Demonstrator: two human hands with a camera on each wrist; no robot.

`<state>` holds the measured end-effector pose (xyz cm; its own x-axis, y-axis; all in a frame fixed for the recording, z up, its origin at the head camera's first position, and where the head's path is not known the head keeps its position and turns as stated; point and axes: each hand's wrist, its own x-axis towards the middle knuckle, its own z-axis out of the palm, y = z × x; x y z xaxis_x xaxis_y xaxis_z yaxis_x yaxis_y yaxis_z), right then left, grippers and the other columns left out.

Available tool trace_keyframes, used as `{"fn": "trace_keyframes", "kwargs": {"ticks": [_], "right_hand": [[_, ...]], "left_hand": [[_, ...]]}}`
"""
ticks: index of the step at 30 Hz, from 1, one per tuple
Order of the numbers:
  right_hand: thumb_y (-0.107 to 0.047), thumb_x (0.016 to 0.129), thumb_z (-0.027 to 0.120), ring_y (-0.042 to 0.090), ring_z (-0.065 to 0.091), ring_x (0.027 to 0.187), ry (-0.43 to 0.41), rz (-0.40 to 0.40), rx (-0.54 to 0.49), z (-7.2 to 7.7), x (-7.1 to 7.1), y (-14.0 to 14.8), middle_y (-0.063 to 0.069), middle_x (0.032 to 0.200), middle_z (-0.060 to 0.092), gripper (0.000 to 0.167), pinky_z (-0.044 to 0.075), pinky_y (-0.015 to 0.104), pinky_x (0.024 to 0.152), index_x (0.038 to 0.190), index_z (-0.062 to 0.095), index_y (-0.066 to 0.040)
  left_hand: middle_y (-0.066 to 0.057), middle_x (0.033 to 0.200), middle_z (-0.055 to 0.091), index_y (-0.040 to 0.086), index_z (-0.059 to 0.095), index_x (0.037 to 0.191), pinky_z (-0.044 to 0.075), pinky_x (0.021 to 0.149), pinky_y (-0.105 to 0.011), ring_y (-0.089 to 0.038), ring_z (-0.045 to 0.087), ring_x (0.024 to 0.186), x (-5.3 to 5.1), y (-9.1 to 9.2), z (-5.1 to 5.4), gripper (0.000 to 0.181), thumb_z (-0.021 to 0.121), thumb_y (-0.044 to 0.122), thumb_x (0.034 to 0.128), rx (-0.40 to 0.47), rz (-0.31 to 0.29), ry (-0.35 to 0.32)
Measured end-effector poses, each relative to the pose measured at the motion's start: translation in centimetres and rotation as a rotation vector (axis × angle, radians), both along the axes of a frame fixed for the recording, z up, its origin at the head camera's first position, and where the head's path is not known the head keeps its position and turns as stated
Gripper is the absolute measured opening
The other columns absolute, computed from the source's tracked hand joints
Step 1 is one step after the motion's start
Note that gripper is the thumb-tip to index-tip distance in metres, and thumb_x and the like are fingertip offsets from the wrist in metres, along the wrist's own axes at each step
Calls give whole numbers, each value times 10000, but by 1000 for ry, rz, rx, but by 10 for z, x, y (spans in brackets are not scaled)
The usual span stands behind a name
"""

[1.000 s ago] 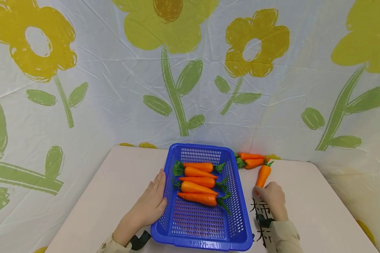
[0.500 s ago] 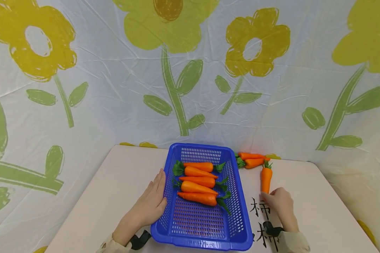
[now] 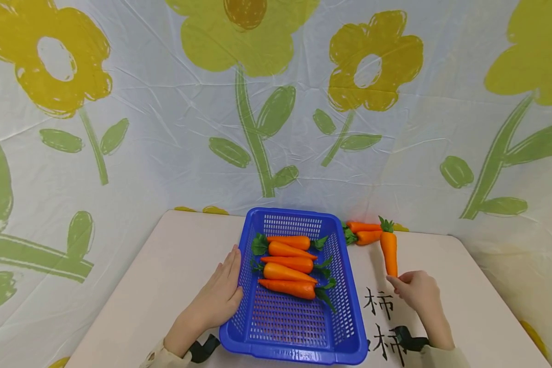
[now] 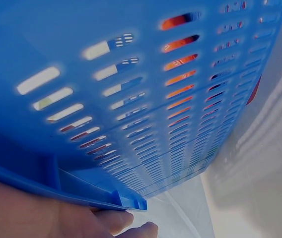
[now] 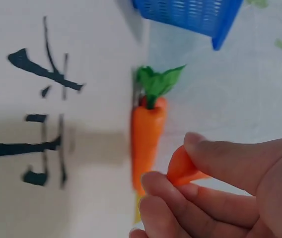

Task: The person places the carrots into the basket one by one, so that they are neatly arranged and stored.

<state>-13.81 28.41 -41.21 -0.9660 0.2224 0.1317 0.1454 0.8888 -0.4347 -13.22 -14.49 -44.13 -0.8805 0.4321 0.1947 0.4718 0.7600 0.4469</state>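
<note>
In the head view my right hand (image 3: 418,294) pinches the tapered tip of an orange carrot (image 3: 389,253), whose leafy top points away toward the back. The right wrist view shows the thumb and fingers of my right hand (image 5: 215,183) around the tip of that carrot (image 5: 180,166). My left hand (image 3: 218,294) lies with straight fingers against the left side of a blue basket (image 3: 294,353). Several carrots (image 3: 287,289) with green leaves lie crosswise inside it. In the left wrist view the fingers of my left hand (image 4: 81,218) are at the basket's rim (image 4: 61,196).
Two more carrots (image 3: 367,237) lie at the table's back edge, right of the basket; one (image 5: 148,136) shows large in the right wrist view. Black characters (image 3: 379,303) mark the pale table (image 3: 165,266). A flower-printed cloth (image 3: 165,168) hangs behind.
My right hand has moved right with the pinched carrot, which has swung from slanted to nearly upright in the view, its leafy top farther back. My left hand and the basket have stayed put.
</note>
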Motion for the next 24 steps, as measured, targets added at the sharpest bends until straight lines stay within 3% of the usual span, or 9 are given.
{"fn": "trace_keyframes", "kwargs": {"ticks": [3,8,18,24], "right_hand": [[-296,927,678,190,570,567,-104,122,-114,-5,-9,32,46,624,653,388,458,340,517,793,719,66],[-282,911,714,161,546,554,2,139,-71,6,-8,24,22,630,653,346,434,306,492,824,736,52],[-232,879,756,151,522,564,159,260,5,45,-3,-1,16,653,668,270,430,290,501,855,755,37],[-200,843,791,118,523,551,215,354,-4,63,-1,-20,-11,658,664,197,443,260,500,852,771,-4]], "left_hand": [[-262,1623,66,-120,68,1534,206,1158,-578,-384,130,1493,1,0,1,744,465,119,952,6,4,5],[-260,1624,71,-122,74,1534,212,1154,-583,-384,136,1492,1,1,1,741,468,114,952,13,4,9],[-231,1633,31,-95,44,1543,187,1165,-570,-364,96,1501,0,0,1,750,460,145,968,-4,5,-28],[-235,1632,37,-98,47,1542,190,1164,-573,-361,93,1502,0,-1,2,752,464,148,966,-4,2,-33]]}}
